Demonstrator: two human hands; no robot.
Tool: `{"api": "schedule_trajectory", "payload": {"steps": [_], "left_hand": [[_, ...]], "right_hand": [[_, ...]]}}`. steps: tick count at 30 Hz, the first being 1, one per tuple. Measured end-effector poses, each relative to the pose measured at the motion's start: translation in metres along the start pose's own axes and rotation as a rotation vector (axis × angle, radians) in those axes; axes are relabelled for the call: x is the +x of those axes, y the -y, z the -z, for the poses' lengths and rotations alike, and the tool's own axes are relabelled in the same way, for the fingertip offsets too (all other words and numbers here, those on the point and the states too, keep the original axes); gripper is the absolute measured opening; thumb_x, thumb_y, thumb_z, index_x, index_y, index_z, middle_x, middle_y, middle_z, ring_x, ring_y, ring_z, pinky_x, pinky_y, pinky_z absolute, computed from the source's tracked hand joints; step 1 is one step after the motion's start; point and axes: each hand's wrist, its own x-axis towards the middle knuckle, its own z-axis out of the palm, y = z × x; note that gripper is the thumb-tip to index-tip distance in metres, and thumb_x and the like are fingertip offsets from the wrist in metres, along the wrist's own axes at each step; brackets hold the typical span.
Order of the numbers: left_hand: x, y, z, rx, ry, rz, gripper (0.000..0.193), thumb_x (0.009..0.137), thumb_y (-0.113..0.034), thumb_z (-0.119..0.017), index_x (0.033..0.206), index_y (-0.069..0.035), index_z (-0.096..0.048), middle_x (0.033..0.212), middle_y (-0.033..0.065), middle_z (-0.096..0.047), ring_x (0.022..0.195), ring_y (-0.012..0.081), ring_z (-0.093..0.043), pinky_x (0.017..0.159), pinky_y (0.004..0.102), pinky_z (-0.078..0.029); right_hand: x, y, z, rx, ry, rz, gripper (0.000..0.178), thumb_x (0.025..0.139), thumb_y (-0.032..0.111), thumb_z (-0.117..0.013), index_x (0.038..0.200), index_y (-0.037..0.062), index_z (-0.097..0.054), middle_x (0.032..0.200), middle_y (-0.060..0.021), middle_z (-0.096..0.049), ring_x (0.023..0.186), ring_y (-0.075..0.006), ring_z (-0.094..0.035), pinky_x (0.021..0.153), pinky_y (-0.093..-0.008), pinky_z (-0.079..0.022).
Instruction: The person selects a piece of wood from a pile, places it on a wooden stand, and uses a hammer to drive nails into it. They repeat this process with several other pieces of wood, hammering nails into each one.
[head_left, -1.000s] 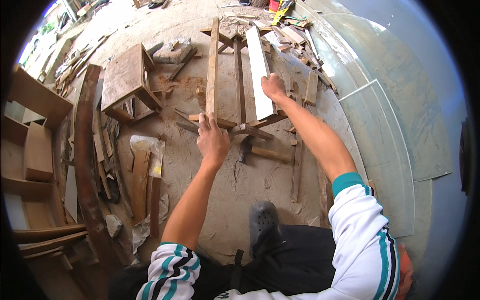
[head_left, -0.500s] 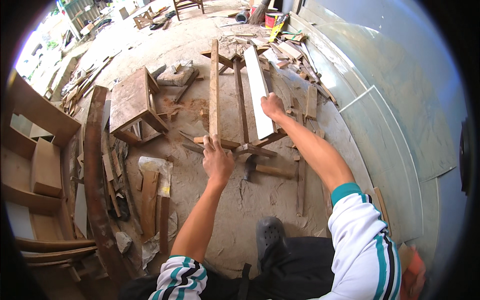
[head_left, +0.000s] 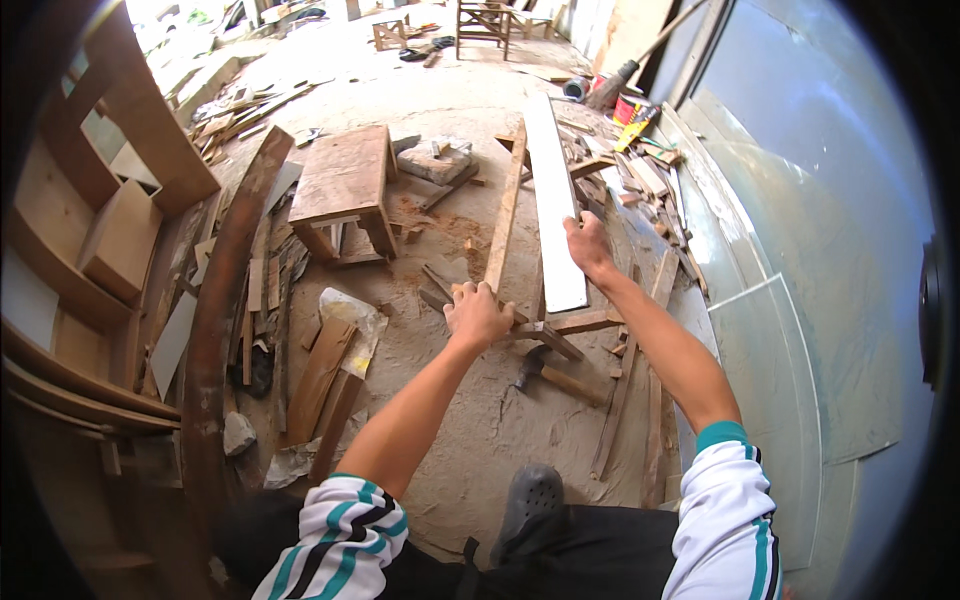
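Left of the low brown wooden frame (head_left: 585, 322), which lies on the dusty floor, stands a boxy, worn brown wooden stool (head_left: 342, 180). At the frame's near left corner, the left hand (head_left: 480, 316) has its fingers curled over the near end of a narrow, light-brown wooden strip (head_left: 508, 215); whether it grips or only presses cannot be told. Over the frame's middle is the long, flat, white rectangular board (head_left: 552, 200), its long axis running near to far, its near end by the frame's near crosspiece. The right hand (head_left: 589, 245) is the nearer one and pinches the board's right long edge, thumb on top, so the board lies leftward of that grip, reaching both beyond and short of it. A wooden-handled hammer with a dark metal head (head_left: 562, 382) rests just this side of the frame. Half a second ago the board lay along the frame's right side, leaving the middle rail bare; now it hides most of that rail, sits closer to the strip, and its far end shows past the frame's far crosspiece.
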Motion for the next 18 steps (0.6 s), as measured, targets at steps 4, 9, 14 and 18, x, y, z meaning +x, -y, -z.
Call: {"api": "schedule_trajectory", "payload": {"steps": [4, 9, 14, 18], "left_hand": [[0.043, 0.022, 0.026, -0.616, 0.056, 0.156, 0.062, 0.089, -0.056, -0.059, 0.114, 0.0, -0.065, 0.108, 0.0172, -0.068, 0.105, 0.0342, -0.064, 0.089, 0.0426, -0.051], [0.053, 0.012, 0.07, -1.495, 0.258, 0.112, 0.096, 0.088, -0.07, -0.054, 0.144, 0.006, -0.035, 0.141, 0.0267, -0.046, 0.125, 0.0319, -0.052, 0.101, 0.0411, -0.045], [0.025, -0.011, 0.076, -1.881, 0.229, 0.033, 0.1, 0.081, -0.076, -0.06, 0.136, 0.006, -0.044, 0.117, 0.0156, -0.052, 0.101, 0.023, -0.054, 0.085, 0.0422, -0.046], [0.016, 0.016, 0.044, -1.904, -0.073, 0.439, 0.069, 0.091, -0.059, -0.06, 0.125, -0.002, -0.042, 0.103, 0.0093, -0.045, 0.089, 0.0189, -0.052, 0.081, 0.0395, -0.049]], "right_hand": [[-0.009, 0.067, 0.018, -0.057, 0.101, 0.114, 0.048, 0.09, 0.034, -0.052, 0.109, -0.0097, -0.062, 0.104, -0.0334, -0.066, 0.106, -0.0444, -0.063, 0.094, -0.0463, -0.047], [-0.047, 0.113, 0.025, -0.325, 0.176, 0.291, 0.042, 0.092, 0.033, -0.056, 0.107, -0.0059, -0.059, 0.089, -0.0321, -0.067, 0.089, -0.0456, -0.067, 0.084, -0.0503, -0.052], [-0.109, 0.127, 0.018, -0.598, 0.428, 0.412, 0.024, 0.096, 0.018, -0.047, 0.107, -0.0014, -0.056, 0.07, -0.0209, -0.066, 0.063, -0.0384, -0.066, 0.061, -0.0471, -0.057], [-0.148, 0.117, -0.004, -0.64, 0.309, 0.871, 0.027, 0.091, 0.013, -0.054, 0.113, -0.002, -0.058, 0.09, -0.0185, -0.069, 0.08, -0.0337, -0.067, 0.071, -0.0434, -0.055]]}}
